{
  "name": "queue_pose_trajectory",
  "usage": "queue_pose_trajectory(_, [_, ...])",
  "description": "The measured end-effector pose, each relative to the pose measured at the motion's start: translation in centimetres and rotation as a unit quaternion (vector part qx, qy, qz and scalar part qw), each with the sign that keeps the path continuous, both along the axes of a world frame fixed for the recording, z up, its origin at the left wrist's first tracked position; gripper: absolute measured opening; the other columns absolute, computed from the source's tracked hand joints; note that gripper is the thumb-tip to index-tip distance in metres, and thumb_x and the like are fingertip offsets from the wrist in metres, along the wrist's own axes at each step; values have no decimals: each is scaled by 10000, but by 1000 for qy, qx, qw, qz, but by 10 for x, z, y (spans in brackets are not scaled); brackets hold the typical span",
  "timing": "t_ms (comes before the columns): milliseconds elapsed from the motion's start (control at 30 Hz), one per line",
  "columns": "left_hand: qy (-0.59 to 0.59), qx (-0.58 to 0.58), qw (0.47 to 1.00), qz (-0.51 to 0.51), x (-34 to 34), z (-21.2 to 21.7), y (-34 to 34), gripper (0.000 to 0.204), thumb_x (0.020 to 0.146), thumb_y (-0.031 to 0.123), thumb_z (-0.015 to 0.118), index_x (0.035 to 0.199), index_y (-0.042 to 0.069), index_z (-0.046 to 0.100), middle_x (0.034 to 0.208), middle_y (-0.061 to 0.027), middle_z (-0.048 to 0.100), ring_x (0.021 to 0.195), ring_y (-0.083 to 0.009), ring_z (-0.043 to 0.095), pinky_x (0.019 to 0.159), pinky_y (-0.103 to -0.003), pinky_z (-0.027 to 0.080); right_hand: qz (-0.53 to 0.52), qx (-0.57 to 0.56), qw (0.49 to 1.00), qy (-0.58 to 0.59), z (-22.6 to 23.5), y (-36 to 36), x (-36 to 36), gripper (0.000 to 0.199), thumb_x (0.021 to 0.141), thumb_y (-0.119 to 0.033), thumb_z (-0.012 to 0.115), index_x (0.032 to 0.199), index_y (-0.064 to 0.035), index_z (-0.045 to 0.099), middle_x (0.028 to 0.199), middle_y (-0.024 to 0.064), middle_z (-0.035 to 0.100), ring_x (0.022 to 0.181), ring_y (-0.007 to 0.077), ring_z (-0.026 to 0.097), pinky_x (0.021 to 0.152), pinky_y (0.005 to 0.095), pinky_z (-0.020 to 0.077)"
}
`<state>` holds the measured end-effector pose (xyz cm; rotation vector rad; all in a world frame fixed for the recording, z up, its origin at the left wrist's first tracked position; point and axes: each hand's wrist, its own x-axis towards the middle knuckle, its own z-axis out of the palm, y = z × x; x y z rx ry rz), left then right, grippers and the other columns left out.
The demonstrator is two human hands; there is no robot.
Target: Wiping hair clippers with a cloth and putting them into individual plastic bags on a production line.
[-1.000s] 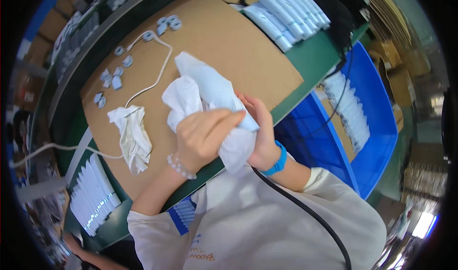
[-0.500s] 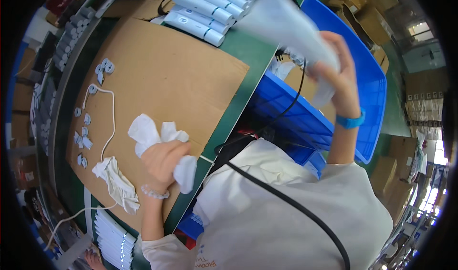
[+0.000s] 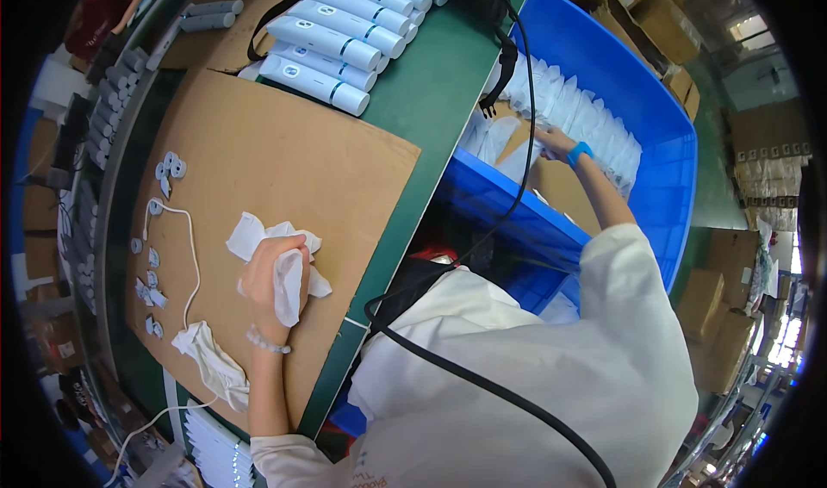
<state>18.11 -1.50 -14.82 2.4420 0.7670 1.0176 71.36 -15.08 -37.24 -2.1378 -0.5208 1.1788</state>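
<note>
My left hand [image 3: 269,274] is closed around a crumpled white cloth [image 3: 290,285] above the cardboard sheet; whether it is fabric or thin film is hard to tell. Loose white folds stick out beyond the fingers. Over to the right, my right hand [image 3: 554,143] reaches into a large blue bin [image 3: 659,204], its fingers closed on a white bagged piece [image 3: 520,159]. Along the bin's far side stand several similar white bagged pieces [image 3: 590,113] in a row. The contents of the bag in my hand do not show.
Light blue tubes [image 3: 332,44] are stacked on the green table [image 3: 422,92]. Small grey-white parts [image 3: 153,285], a white cord [image 3: 195,255] and a white glove-like cloth [image 3: 211,363] lie on the cardboard [image 3: 284,156]. A black cable [image 3: 527,100] hangs across the bin.
My right hand has gone down into the bin with the white bagged piece, which was raised above the bin's edge. My left hand has shifted slightly, still holding the white cloth.
</note>
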Motion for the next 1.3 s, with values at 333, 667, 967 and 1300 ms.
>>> queue_pose_trajectory(333, [-6,-2,1000,1,13,-3,6,182,714,-14,658,875,23,583,732,-113,605,635,-255,603,564,-303,471,93,-13,901,-424,-86,41,-57,359,875,-276,406,1035,34,493,879,242,602,756,366,612,661,458,490])
queue_pose_trajectory(667, [-42,-67,997,24,-1,-3,3,187,717,-2,659,887,28,587,754,-121,601,658,-252,598,584,-293,468,-123,37,975,179,39,62,-33,456,869,-318,470,1164,29,446,1125,255,548,932,348,593,800,460,479])
queue_pose_trajectory(967, [-232,-324,917,-34,-29,-9,2,392,784,119,488,1153,4,424,1072,-109,536,1008,-207,504,893,-318,380,-88,535,820,-182,232,128,-139,178,893,-121,457,1020,-31,543,786,70,593,671,121,570,609,219,460])
queue_pose_trajectory(1300, [-127,-205,968,74,-60,-10,-9,398,769,154,581,1123,17,459,1053,-137,584,966,-290,582,822,-324,447,197,344,628,-670,228,204,-279,388,740,-275,679,998,-4,574,921,148,534,861,311,530,720,380,447])
